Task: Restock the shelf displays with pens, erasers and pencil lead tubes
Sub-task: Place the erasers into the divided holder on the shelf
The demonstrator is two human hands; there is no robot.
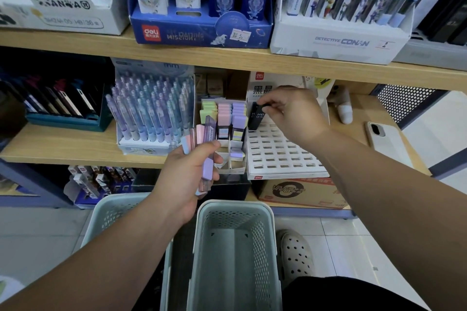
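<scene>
My right hand (290,111) pinches a black pencil lead tube (255,116) marked HB 0.5, held upright over the back row of a white slotted lead display (280,156). My left hand (188,177) grips a bundle of pastel erasers and clear lead tubes (202,149) in front of the shelf edge. Beside it stands a white eraser display box (231,131) with green, pink and purple erasers in its back rows. A tray of pastel pens (151,111) sits to the left of that box.
Two pale green perforated baskets (235,255) stand on the floor below my arms. A white phone (386,139) lies on the shelf at the right, near a small white bottle (343,106). The upper shelf carries boxed stationery displays (202,30). A cardboard box (298,192) sits on the lower shelf.
</scene>
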